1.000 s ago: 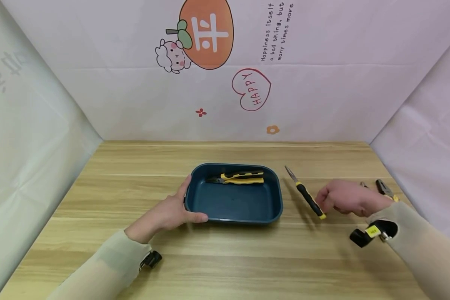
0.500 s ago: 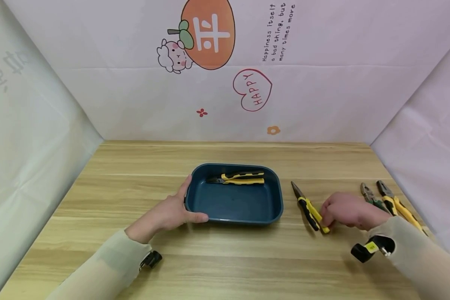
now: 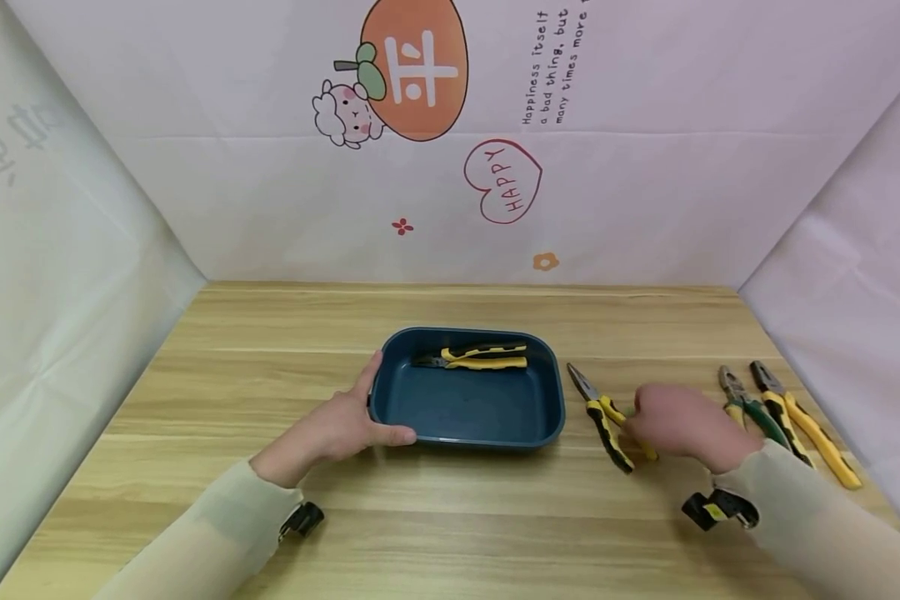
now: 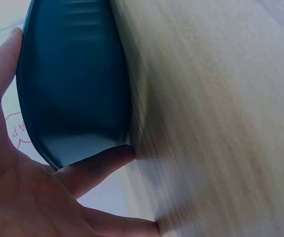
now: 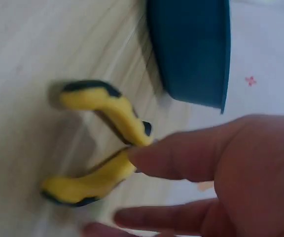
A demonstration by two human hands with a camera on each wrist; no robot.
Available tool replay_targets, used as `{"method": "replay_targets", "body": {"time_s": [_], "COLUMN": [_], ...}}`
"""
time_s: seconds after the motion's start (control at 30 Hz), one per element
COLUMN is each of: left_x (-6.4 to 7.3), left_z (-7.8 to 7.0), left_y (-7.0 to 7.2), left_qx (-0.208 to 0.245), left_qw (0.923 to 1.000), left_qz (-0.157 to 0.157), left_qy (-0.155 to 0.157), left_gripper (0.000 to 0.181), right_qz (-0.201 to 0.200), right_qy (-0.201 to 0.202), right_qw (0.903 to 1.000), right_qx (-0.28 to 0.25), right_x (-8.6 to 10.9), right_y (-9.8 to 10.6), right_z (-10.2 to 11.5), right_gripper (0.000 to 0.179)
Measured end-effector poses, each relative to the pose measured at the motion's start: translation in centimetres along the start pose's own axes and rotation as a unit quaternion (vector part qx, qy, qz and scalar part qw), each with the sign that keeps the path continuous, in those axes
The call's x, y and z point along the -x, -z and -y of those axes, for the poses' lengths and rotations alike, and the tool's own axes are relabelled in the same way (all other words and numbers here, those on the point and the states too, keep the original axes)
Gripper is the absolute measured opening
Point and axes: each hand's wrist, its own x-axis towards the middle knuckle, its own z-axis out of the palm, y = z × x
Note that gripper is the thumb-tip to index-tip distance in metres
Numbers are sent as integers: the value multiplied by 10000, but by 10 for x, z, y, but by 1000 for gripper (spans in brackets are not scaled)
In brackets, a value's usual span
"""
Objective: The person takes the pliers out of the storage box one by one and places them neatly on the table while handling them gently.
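Note:
My left hand point(image 3: 337, 427) rests with spread fingers against the left end of a dark blue tray point(image 3: 461, 442); in the left wrist view, straight fingers point(image 4: 97, 170) lie along the tray's wall. Inside the tray lies a pair of pliers point(image 3: 487, 362) with yellow-and-black handles. Right of the tray, long-nose pliers point(image 3: 600, 417) lie on the table, handles spread apart. My right hand point(image 3: 682, 425) is over their right handle. Seen from the right wrist, its thumb point(image 5: 181, 153) overlaps the pliers near the pivot, and the other fingers extend loosely below, not curled round a handle.
Two more pliers lie at the table's right side: one with green-and-yellow handles point(image 3: 757, 412), the other with yellow-and-black handles point(image 3: 813, 433). White printed cloth point(image 3: 270, 208) rises behind the wooden table point(image 3: 450, 533) and on both sides.
The long-nose pliers came down from a tilted hold onto the table, and their handles spread apart. My right hand shifted left, uncovering the two pliers on the right. My left hand stayed put.

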Motion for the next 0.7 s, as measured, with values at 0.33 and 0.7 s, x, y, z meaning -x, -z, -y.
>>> {"method": "replay_targets", "body": {"time_s": [0.33, 0.7], "left_x": [0, 0], "left_z": [1, 1], "left_y": [0, 0], "left_qx": [70, 31], "left_qw": [10000, 10000], "left_qz": [-8, 8], "left_qy": [-18, -32], "left_gripper": [128, 128], "right_qz": [-630, -558], "right_qy": [444, 39], "right_qw": [9915, 9939], "right_qx": [1051, 955], "right_x": [6, 13], "right_y": [-15, -12], "right_z": [28, 17], "right_gripper": [26, 27]}}
